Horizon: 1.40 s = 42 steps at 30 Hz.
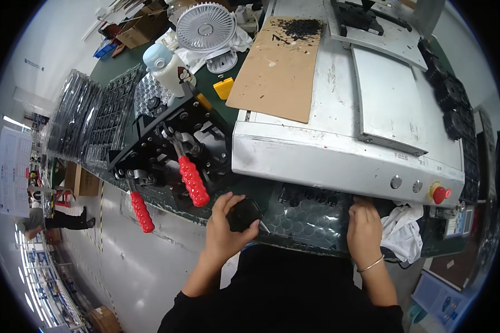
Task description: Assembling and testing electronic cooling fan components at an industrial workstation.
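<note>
Your left hand (223, 233) pinches a small black part (243, 213) at the bench (205, 83) edge; your right hand (364, 230), fingers curled, rests on the clear blister tray (305, 216). Seating it likely needs careful alignment.

Brown cardboard boxes (141, 28) stand at the bench's far left end, another brown box (82, 180) sits under the bench beside the aisle, a white printed sheet (12, 171) hangs at far left, and blue cartons (445, 301) lie lower right.
</note>
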Motion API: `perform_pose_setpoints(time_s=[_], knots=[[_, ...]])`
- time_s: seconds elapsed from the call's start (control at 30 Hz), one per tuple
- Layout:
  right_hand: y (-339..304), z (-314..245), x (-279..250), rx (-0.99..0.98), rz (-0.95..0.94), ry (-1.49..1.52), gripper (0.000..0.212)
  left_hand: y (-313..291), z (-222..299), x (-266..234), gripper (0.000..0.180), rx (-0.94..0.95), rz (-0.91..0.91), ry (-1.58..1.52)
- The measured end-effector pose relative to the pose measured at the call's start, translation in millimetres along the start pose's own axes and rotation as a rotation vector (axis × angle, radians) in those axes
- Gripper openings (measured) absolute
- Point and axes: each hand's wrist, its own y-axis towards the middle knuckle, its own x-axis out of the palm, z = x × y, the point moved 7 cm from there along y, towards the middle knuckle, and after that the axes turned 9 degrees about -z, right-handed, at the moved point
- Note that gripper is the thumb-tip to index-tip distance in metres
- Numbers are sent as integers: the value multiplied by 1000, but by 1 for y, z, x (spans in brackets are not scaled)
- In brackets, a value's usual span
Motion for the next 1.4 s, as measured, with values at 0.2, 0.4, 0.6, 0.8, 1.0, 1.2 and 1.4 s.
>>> perform_pose_setpoints(time_s=[0.2,0.4,0.6,0.8,1.0,1.2,1.4], knots=[[-5,-31,-36,57,-194,662,3,2,76,4,87,409,-63,-169],[11,-79,-34,-90,-552,1172,15,5,107,10,93,607,-153,-224],[5,-84,-24,104,-522,1462,13,2,114,17,97,628,-206,-253],[7,-84,-23,107,-525,1554,9,3,119,16,94,633,-185,-264],[7,-83,-23,144,-550,1650,10,6,117,14,95,658,-167,-327],[10,-86,-25,70,-525,1556,10,7,119,11,95,667,-183,-283],[12,-87,-17,19,-575,1872,11,13,96,22,101,569,-182,-755]])
